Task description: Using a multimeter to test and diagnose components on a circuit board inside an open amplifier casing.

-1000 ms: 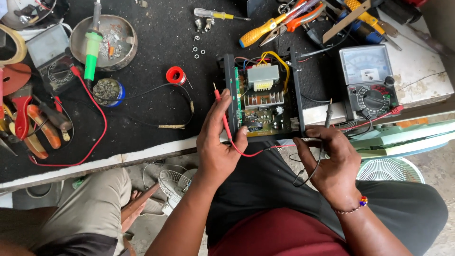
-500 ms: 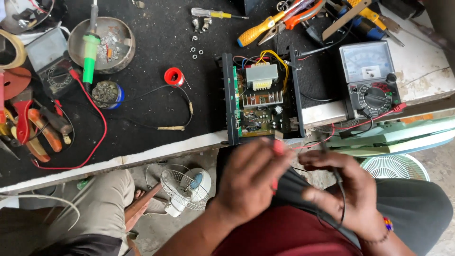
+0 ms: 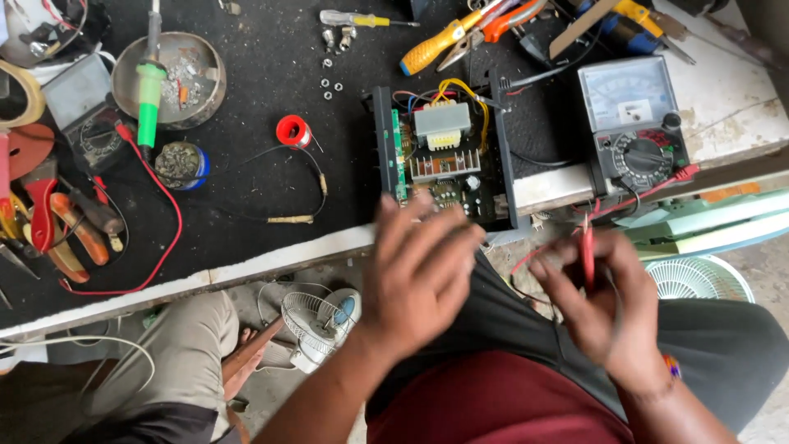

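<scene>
The black workbench is filling the upper frame, with the opened electronics chassis sitting at twelve o'clock near its front edge, likely so the circuit board is staying within reach, and the analog multimeter lying at two o'clock. The left hand, fingers spread and gripping nothing, is hovering just below the chassis. At three o'clock the right hand is pinching the red test probe upright, fingers closed on it.
</scene>
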